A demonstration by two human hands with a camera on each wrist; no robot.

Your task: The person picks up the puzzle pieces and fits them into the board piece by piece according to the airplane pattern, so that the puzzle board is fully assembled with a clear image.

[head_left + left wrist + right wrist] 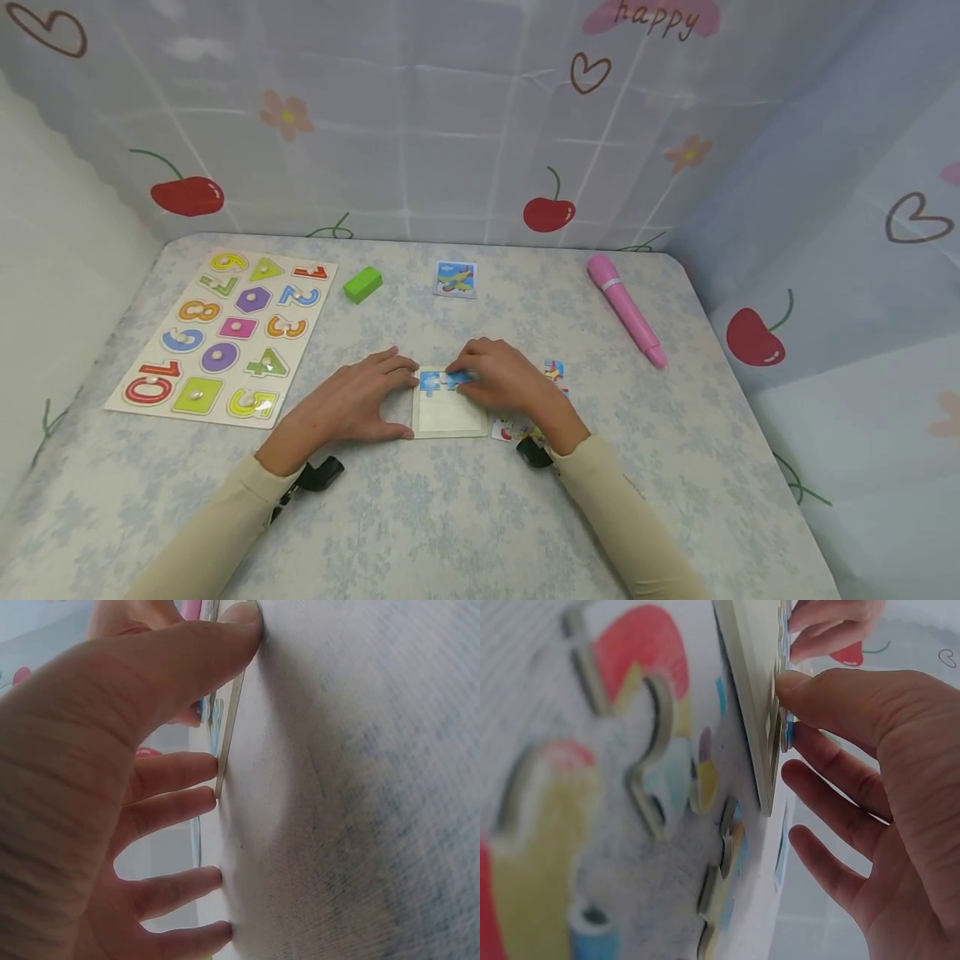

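Observation:
A small pale wooden puzzle tray lies on the table between the two hands. One blue jigsaw piece sits in its far left corner. My right hand pinches another blue jigsaw piece between thumb and fingers, over the tray's far side just right of the first. The left hand rests along the tray's left edge, its thumb at the near corner and its spread fingers toward the far one. Loose jigsaw pieces lie right of the tray, partly hidden by the right hand and wrist in the head view.
A number-and-shape board lies at the left. Beyond the tray are a green block and a picture card with a plane. A pink pen-shaped toy lies at the right. A printed curtain hangs behind the table.

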